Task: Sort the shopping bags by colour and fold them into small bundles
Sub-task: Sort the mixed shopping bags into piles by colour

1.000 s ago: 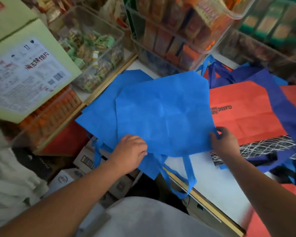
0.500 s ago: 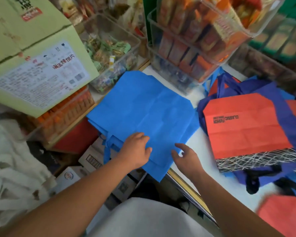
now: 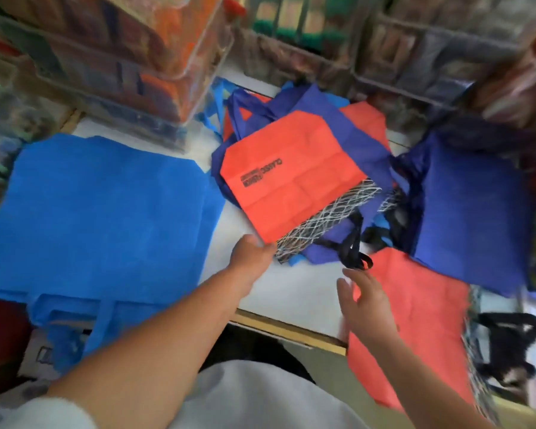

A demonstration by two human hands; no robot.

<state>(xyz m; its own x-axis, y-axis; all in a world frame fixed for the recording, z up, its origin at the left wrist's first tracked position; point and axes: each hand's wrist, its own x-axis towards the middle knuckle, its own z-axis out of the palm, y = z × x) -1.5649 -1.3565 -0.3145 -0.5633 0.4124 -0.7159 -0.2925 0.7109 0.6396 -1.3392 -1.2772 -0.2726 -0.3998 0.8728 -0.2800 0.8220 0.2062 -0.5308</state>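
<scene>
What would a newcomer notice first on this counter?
The stack of light blue bags fills the left of the counter. At centre, the left hand grips the near corner of a red printed bag atop a jumbled pile. The right hand hovers open above another red bag at the near right.

White worktop (image 3: pixel 291 292), wooden edge strip (image 3: pixel 291 331) along the near side. Stacked clear bins (image 3: pixel 155 72) standing on it at back left, packed with orange and dark packets. Another clear bin (image 3: pixel 3 119) at far left, green-wrapped contents, too blurred to read. Grey crates (image 3: pixel 415 57) across the back right, contents blurred. Below the worktop at lower left: printed box (image 3: pixel 44 356), mostly hidden, beside a dark red surface (image 3: pixel 0 329).
</scene>
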